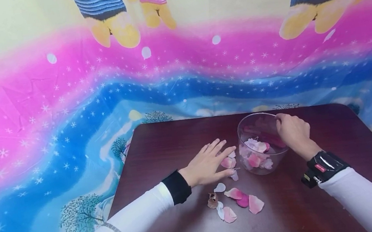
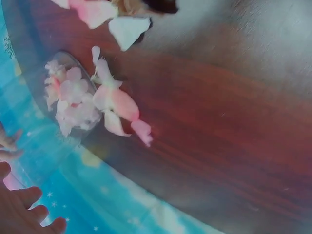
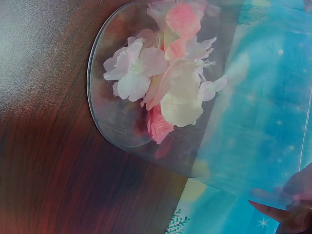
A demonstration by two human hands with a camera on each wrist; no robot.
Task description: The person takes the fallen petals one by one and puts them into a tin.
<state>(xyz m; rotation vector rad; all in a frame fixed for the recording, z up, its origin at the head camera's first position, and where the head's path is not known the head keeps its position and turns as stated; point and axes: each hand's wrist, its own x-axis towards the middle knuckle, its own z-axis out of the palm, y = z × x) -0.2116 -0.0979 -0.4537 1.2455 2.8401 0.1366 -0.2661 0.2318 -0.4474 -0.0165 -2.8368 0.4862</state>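
A clear round plastic container (image 1: 245,135) stands on the dark wooden table (image 1: 161,142) with pink and white petals (image 1: 257,153) in its bottom. My right hand (image 1: 283,120) grips the container's far rim from the right. My left hand (image 1: 225,160) lies flat on the table just left of the container, fingers straight and spread, its tips touching a pink petal (image 1: 228,162). The left wrist view shows loose petals (image 2: 117,105) beside the container (image 2: 34,83). In the right wrist view the petals (image 3: 161,83) show through the container's wall (image 3: 112,126).
Several loose pink and white petals (image 1: 239,200) and a small brown dried one (image 1: 213,200) lie on the table near its front, between my arms. A bright cartoon-print cloth (image 1: 65,108) hangs behind and left of the table. A black band (image 1: 323,166) sits on my right wrist.
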